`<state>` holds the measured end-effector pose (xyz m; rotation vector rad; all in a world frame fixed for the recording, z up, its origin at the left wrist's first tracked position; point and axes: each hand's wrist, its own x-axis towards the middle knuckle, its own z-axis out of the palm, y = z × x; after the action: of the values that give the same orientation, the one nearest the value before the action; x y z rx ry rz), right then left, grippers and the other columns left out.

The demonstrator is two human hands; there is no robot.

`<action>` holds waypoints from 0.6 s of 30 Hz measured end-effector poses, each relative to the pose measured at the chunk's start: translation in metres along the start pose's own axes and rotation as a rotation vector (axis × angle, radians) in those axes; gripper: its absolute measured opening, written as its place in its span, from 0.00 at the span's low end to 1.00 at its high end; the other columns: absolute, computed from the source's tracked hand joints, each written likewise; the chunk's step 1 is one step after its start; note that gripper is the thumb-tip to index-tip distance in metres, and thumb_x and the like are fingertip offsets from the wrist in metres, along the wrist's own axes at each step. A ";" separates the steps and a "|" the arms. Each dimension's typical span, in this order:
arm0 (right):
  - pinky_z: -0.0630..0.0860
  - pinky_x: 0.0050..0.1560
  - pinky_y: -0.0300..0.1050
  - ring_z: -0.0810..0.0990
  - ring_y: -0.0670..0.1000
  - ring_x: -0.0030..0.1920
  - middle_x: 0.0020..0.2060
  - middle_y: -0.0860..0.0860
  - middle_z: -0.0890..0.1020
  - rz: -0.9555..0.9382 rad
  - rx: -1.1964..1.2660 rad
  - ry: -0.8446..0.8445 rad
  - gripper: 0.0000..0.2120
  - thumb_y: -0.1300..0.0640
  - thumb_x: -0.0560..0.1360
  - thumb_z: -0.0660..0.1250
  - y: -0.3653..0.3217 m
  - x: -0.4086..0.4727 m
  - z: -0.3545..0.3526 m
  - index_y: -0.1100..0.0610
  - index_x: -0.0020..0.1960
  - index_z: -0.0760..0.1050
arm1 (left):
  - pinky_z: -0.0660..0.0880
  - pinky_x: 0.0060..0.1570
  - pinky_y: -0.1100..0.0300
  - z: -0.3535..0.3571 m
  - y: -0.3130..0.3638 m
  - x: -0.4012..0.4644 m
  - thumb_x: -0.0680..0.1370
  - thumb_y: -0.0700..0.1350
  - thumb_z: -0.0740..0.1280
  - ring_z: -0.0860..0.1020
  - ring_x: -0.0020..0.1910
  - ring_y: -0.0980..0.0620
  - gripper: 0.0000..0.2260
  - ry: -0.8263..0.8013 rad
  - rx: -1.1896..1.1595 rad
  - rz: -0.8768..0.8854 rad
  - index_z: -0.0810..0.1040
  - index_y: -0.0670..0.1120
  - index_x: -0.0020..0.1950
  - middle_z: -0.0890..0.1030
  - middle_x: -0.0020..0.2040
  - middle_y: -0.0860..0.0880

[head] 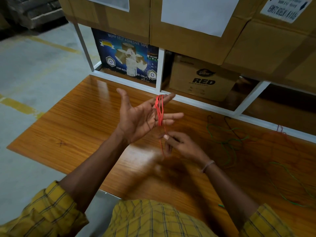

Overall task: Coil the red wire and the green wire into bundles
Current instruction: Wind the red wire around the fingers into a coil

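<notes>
The green wire (229, 142) lies loose on the wooden table (82, 127) to the right, thin and faint against the grain, and runs out past the right edge; a reddish tangle near the shelf frame (201, 103) is too dim to make out. The left hand (136, 117) is held up flat with fingers spread, the red wire (159, 111) looped several times around them. Below it, the right hand (177, 142) pinches the wire's trailing end.

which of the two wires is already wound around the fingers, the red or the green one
The red wire. Its loops wrap the straight fingers of the left hand, and the right hand pinches its tail. The green wire lies loose on the table.
</notes>
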<state>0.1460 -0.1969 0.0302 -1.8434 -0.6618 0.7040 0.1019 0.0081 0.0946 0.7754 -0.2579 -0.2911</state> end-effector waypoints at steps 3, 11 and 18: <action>0.80 0.45 0.48 0.83 0.54 0.38 0.38 0.61 0.85 -0.017 -0.028 -0.140 0.12 0.57 0.86 0.62 0.002 -0.006 0.009 0.53 0.67 0.79 | 0.71 0.74 0.39 -0.008 0.002 0.003 0.70 0.83 0.35 0.70 0.76 0.28 0.58 0.122 -0.004 0.062 0.56 0.44 0.86 0.62 0.85 0.46; 0.76 0.32 0.44 0.77 0.48 0.30 0.31 0.54 0.79 -0.126 -0.199 -0.173 0.10 0.54 0.84 0.66 -0.027 -0.024 -0.007 0.48 0.64 0.81 | 0.60 0.82 0.40 -0.030 0.001 0.005 0.69 0.79 0.29 0.73 0.77 0.43 0.54 0.351 0.522 -0.089 0.58 0.51 0.86 0.64 0.85 0.54; 0.69 0.37 0.40 0.73 0.44 0.34 0.33 0.47 0.78 -0.233 -0.153 -0.067 0.05 0.56 0.80 0.71 -0.057 -0.017 -0.059 0.56 0.46 0.81 | 0.80 0.51 0.63 -0.025 -0.008 -0.013 0.59 0.89 0.44 0.87 0.56 0.41 0.62 0.202 0.886 -0.267 0.61 0.52 0.83 0.79 0.72 0.49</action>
<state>0.1700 -0.2261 0.1053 -1.8482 -0.9805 0.5761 0.0972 0.0232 0.0704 1.7121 -0.0797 -0.3470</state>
